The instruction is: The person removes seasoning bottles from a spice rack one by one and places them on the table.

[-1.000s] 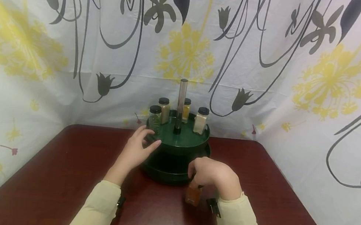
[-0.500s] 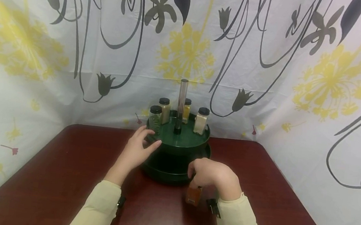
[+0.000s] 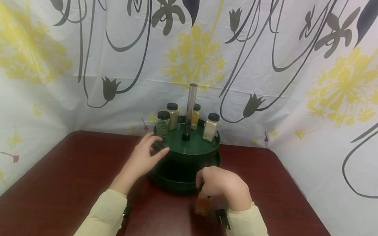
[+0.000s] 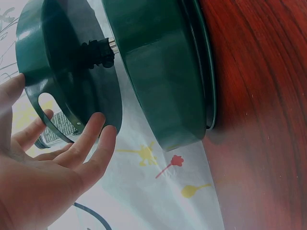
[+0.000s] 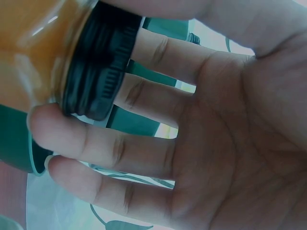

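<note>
My right hand (image 3: 224, 186) pinches the black screw cap (image 5: 100, 62) of a glass spice jar (image 3: 202, 206) filled with orange powder. The jar is upright, in front of a green two-tier round rack (image 3: 189, 148); whether its base touches the table cannot be told. In the right wrist view, several fingers extend past the cap. At the rack's left side, my left hand (image 3: 141, 158) touches the upper tier's edge with thumb and fingers loosely spread. The left wrist view has these fingers (image 4: 91, 143) beside an oval cut-out in the tier's wall (image 4: 33, 52).
Several black-capped jars stand on the upper tier: one with green herbs (image 3: 162, 127), one beige (image 3: 173, 118), one yellow (image 3: 195, 118), one pale (image 3: 210, 128). A metal post (image 3: 190, 110) rises at its centre. The lower tier (image 3: 174, 185) rests on a red-brown table (image 3: 73, 182) before a patterned curtain (image 3: 128, 68).
</note>
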Tool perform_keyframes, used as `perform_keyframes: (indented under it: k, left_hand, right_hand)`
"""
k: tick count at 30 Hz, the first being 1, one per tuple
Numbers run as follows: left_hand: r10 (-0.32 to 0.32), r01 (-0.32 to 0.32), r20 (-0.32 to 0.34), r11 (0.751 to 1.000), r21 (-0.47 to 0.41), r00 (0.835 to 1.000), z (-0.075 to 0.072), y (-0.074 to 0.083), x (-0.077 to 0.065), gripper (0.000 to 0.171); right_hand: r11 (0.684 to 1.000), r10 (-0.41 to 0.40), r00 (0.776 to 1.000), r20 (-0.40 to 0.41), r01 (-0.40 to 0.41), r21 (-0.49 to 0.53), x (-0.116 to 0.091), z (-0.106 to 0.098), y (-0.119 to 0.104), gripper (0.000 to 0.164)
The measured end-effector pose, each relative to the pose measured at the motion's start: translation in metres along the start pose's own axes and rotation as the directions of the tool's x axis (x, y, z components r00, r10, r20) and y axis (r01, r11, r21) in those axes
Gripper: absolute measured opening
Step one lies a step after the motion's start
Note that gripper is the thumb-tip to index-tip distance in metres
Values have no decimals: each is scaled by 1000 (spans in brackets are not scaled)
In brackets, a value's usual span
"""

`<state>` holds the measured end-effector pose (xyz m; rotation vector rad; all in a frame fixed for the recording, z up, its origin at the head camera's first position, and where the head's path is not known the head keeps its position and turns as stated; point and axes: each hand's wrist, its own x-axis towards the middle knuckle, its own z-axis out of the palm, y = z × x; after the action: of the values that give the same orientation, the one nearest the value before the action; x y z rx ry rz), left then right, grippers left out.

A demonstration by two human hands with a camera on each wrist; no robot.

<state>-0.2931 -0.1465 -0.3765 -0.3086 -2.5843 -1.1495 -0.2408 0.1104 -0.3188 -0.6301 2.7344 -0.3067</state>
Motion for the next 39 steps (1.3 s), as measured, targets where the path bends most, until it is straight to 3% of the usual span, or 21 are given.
perform_keyframes:
  k: [24,33,39]
  left_hand:
    - [-5,5,12,1000,1,1000,1,-3,1,62]
    - [-36,36,40,999,-5,999,5,-3,2,64]
    - [-14,15,25,1000,-27,1000,3,-5,2,64]
  right_hand:
    - [1000,-7,1000,-25,7,-4,4,2,0,16]
    - [1000,-16,1000,-24,15,-18,4,3,0,13]
    - [999,-26,999,-23,26,-22,2,2,-2,13]
